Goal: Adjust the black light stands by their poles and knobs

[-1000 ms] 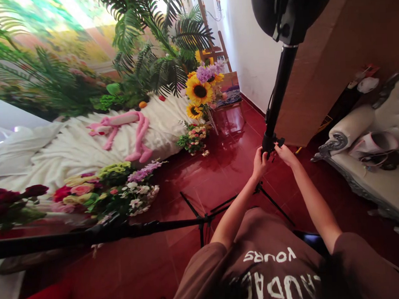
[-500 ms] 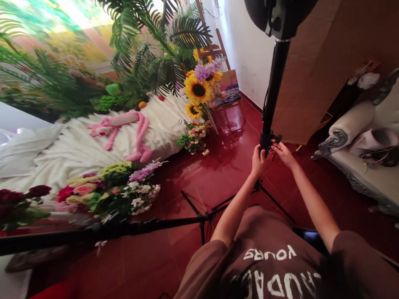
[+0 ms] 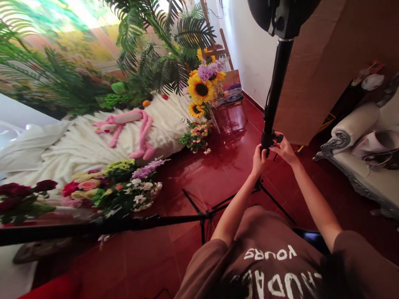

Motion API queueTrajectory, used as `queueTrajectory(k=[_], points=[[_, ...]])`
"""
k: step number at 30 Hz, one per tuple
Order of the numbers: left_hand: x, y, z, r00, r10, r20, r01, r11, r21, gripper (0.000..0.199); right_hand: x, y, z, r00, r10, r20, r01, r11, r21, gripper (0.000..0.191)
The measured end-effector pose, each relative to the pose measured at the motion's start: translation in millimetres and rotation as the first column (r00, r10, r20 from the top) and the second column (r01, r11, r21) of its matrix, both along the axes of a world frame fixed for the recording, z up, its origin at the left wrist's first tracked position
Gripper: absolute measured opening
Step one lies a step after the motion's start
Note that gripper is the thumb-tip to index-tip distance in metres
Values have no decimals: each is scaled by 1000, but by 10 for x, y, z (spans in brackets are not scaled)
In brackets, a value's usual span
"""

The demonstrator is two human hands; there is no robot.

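Observation:
A black light stand (image 3: 276,86) rises in front of me, with a dark round lamp head (image 3: 287,4) at its top. My left hand (image 3: 259,160) is wrapped round the pole just below its joint. On the right side of that joint, my right hand (image 3: 284,149) has its fingers closed on the black clamp knob (image 3: 278,138). The stand's legs (image 3: 277,203) spread on the red tiled floor below my hands.
Another black stand (image 3: 177,220) lies across the left, its legs near my left forearm. A white-draped bed (image 3: 171,128) holds a pink plush toy (image 3: 130,117), with flowers (image 3: 144,189) in front. A tufted sofa (image 3: 365,157) is at right.
My right hand has shifted up onto the knob, its fingers closing round it. My left hand stays on the pole. The view has turned slightly, moving the room a little rightward.

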State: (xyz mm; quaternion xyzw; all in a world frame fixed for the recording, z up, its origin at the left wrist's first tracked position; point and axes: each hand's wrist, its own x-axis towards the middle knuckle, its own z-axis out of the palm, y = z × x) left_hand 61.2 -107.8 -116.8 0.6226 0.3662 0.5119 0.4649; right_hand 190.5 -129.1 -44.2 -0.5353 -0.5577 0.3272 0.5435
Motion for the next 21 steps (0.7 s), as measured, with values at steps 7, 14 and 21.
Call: queueTrajectory(k=[7,14,21], points=[[44,0,-8,1000,25,9,-25,1000,-17,52,-361,150,466,993,-3,117,2,1000,9,36],[36,7,-30,1000,-5,24,5,1000,-23,49,-440,285,267,995,-61,84,65,997,-44,32],[42,53,-66,999,9,47,-6,998,-59,53,-498,196,50,969,-199,148,210,976,-56,36]])
